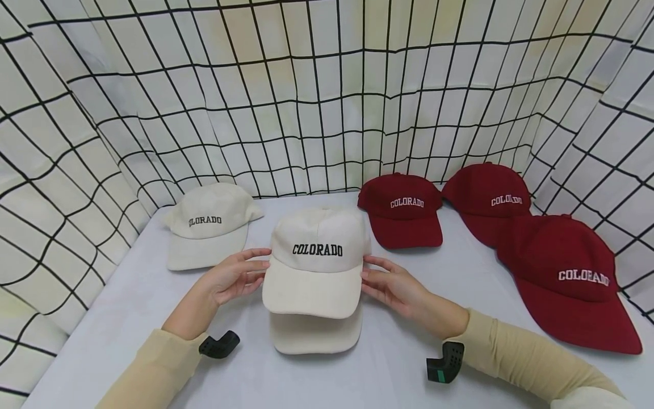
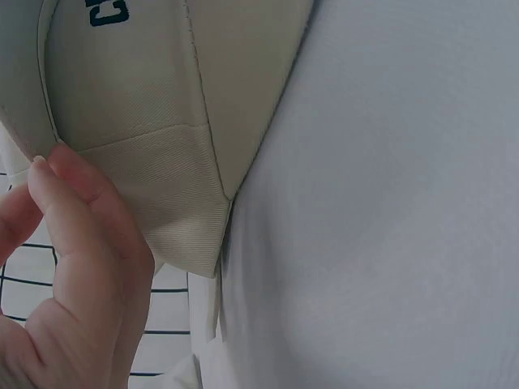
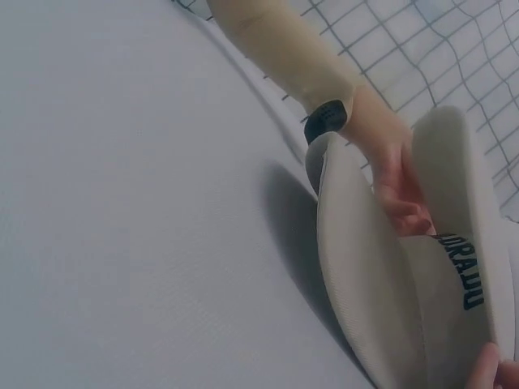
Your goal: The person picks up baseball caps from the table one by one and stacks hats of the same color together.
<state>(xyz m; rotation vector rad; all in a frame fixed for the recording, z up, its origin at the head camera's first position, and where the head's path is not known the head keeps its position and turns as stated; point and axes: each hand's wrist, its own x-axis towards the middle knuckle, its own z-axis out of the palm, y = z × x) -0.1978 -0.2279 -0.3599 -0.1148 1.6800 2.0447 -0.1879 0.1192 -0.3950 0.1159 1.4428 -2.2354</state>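
Note:
Both hands hold a cream cap (image 1: 314, 289) with dark COLORADO lettering, one at each side. Beneath it sits a second cream cap (image 1: 315, 335), its brim showing below the upper one. My left hand (image 1: 237, 278) has its fingertips at the upper cap's left edge; in the left wrist view thumb and fingers pinch that edge, over the lower cap's crown (image 2: 154, 178). On the opposite side, my right hand (image 1: 395, 287) grips the upper cap by its edge. From the right wrist, a gap shows between the upper brim (image 3: 446, 162) and the lower brim (image 3: 357, 243).
Another cream cap (image 1: 206, 227) lies at the back left. To the right are three dark red caps: one at the back (image 1: 401, 210), one in the far corner (image 1: 487, 199), one nearer (image 1: 562, 272). Black wire grid panels (image 1: 327, 113) wall the white-covered table (image 1: 245, 380).

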